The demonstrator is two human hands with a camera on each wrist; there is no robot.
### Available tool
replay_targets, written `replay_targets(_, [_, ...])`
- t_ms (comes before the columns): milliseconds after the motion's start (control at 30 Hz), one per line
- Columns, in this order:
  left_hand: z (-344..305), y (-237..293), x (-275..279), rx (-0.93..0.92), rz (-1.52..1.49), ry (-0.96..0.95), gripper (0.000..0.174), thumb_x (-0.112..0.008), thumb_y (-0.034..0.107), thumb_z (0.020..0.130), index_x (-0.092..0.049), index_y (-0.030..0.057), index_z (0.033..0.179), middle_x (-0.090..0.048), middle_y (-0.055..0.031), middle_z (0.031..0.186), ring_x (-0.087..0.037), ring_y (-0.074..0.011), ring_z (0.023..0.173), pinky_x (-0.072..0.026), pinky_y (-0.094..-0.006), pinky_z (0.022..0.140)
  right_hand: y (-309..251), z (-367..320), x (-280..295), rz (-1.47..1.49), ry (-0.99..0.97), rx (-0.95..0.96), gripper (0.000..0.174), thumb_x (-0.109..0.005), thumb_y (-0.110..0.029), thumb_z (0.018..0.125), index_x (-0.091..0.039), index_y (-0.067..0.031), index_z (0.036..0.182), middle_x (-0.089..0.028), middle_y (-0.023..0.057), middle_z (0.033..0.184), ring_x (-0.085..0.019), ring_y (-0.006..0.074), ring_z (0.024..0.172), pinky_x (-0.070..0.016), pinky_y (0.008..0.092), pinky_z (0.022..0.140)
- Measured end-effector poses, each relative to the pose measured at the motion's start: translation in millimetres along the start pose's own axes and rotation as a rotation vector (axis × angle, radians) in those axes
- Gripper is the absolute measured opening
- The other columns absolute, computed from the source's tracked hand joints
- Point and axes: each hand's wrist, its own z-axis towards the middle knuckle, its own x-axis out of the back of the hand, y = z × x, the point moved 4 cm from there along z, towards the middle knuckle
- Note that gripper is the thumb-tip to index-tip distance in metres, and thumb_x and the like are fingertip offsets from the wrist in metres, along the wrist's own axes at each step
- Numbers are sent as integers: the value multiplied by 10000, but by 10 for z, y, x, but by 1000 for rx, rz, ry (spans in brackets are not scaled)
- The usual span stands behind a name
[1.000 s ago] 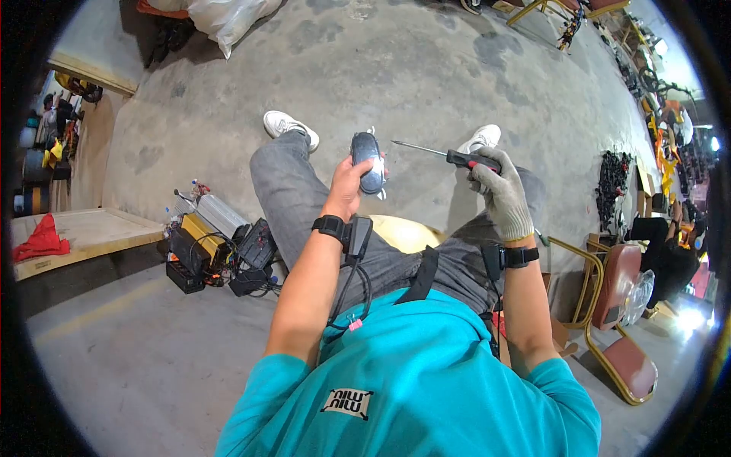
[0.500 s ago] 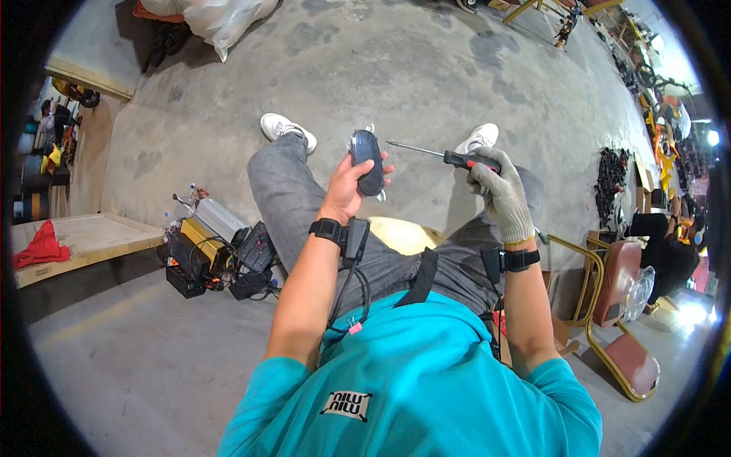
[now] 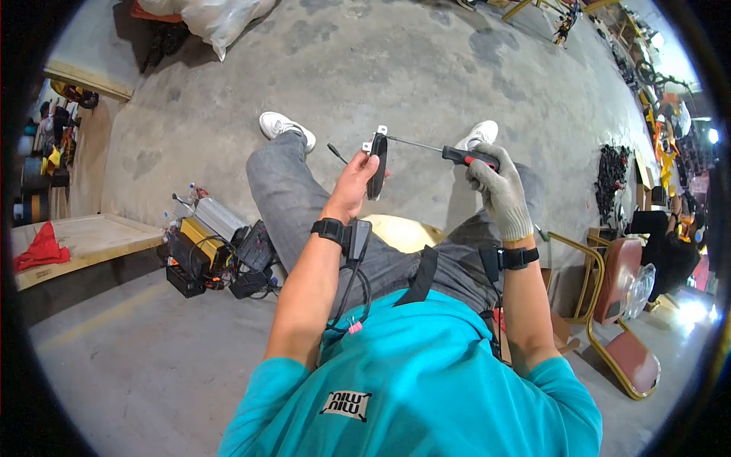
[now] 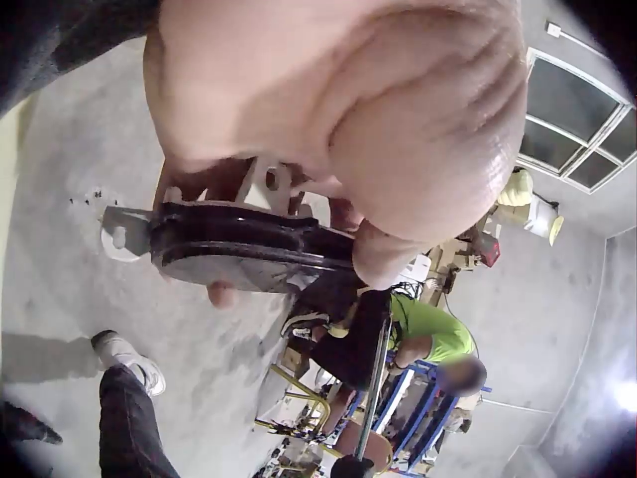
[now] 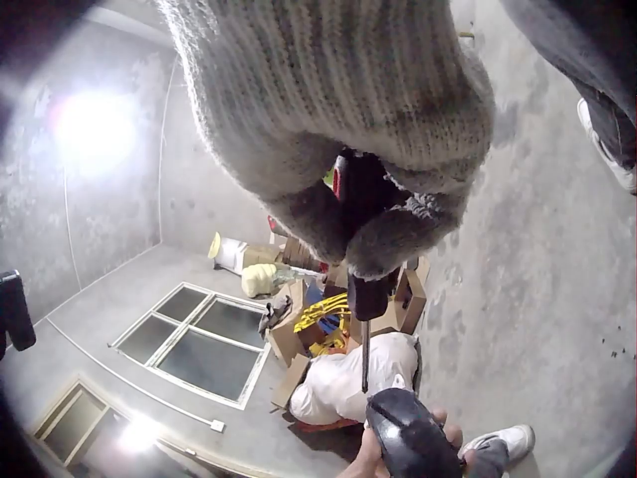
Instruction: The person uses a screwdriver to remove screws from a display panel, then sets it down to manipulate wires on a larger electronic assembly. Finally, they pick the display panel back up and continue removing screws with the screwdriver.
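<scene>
At the left edge, a red cloth lies on a low wooden platform, and to its right, on the floor, a heap of electrical parts sits well apart from the work. Further right, above the gap between the legs, the bare left hand holds the black oval part up on edge, thumb on the near side and fingers behind it. A thin lead sticks out to the left; whether it joins the part, I can't tell. At the part's far end is a pale metal tab, with the screwdriver tip right by it; whether they touch is unclear. If the tip meets that slick casing at a slant, it could skid off and jab the bare thumb, which has no glove and lies close by. Pressing hard on that end could also twist the part within the hand, since nothing but the fingers backs it, and it might drop to the concrete. On the right, the gloved right hand has its fingers wrapped round the handle; loose knit could let it turn in the palm.
</scene>
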Motion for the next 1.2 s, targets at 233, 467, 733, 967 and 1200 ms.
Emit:
replay_targets(233, [14, -2, -2, -49, 22, -9, 512, -598, 295, 1013, -447, 106, 1464, -596, -16, 1116, -617, -149, 1011, -500, -286, 847, 54, 23, 5, 43, -16, -3, 342, -646, -133, 917, -553, 27, 1204, -638, 92, 898, -616, 135, 764, -509, 259, 689])
replay_targets(467, [-12, 18, -30, -52, 35, -63, 613, -608, 258, 1008, -344, 132, 1547, -551, 0, 1166, -580, -145, 1052, -436, -292, 938, 41, 18, -33, 12, 12, -17, 369, -651, -139, 913, -541, 43, 1214, -645, 97, 884, -615, 139, 754, -505, 257, 687])
replay_targets(733, [-15, 7, -15, -67, 41, -55, 632, -642, 227, 985, -359, 122, 1540, -547, 3, 1179, -566, -136, 1038, -433, -294, 957, 90, 39, -50, 6, 5, -23, 364, -638, -144, 916, -543, 37, 1217, -644, 96, 865, -623, 137, 751, -515, 262, 684])
replay_targets(967, [-7, 17, 0, -81, 28, -20, 596, -664, 176, 963, -426, 125, 1508, -546, 12, 1153, -541, -123, 1001, -442, -284, 947, 77, -3, -77, 7, 27, -72, 373, -634, -150, 921, -538, 29, 1234, -630, 88, 882, -628, 139, 758, -523, 266, 686])
replay_targets(1200, [14, -24, 29, -100, 31, -5, 620, -695, 230, 948, -434, 110, 1497, -549, 8, 1119, -567, -139, 1008, -429, -303, 950, 90, -43, -99, -104, -8, -2, 372, -624, -184, 942, -536, 23, 1237, -613, 65, 868, -601, 118, 736, -505, 263, 677])
